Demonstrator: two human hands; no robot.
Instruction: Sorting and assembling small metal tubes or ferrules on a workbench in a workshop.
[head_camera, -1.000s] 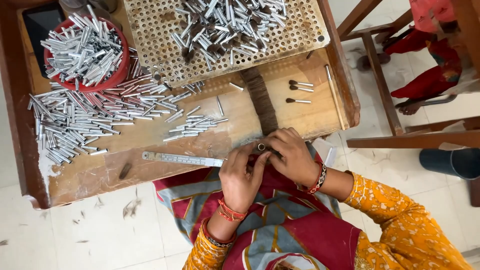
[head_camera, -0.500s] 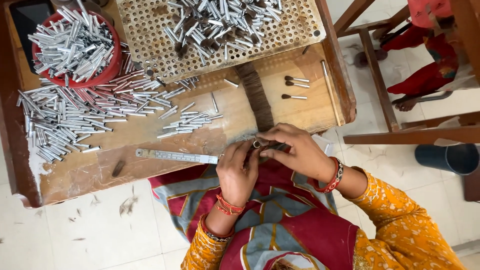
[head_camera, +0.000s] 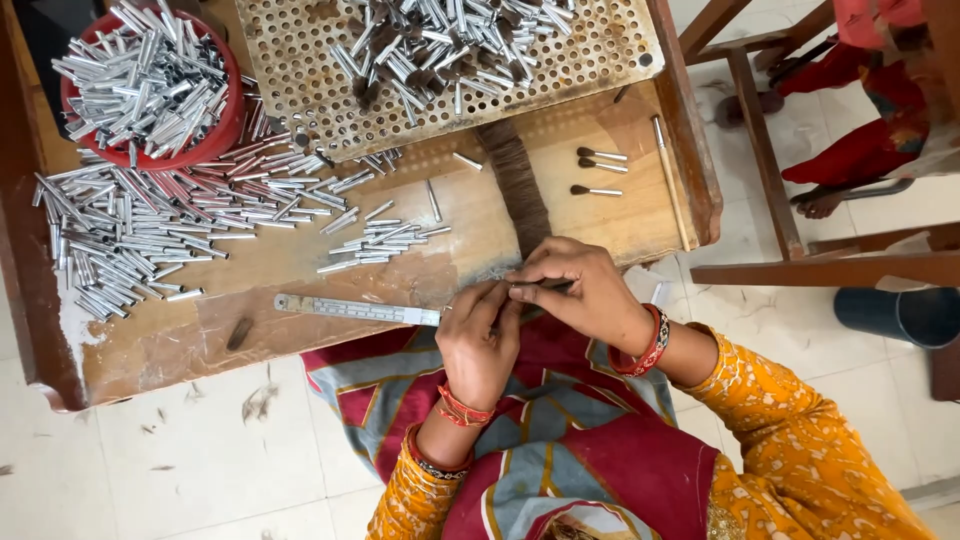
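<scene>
Our hands have barely shifted since a second ago, staying at the surface edge. Our left hand and right hand pinch together on a small dark bristle tuft beside the metal ruler.

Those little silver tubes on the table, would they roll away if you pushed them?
Probably. The silver tubes look round and smooth, so a nudge could send them rolling across the flat wooden table. They seem thin and hollow, so likely light. Packed in a heap, many would probably just jostle.
</scene>
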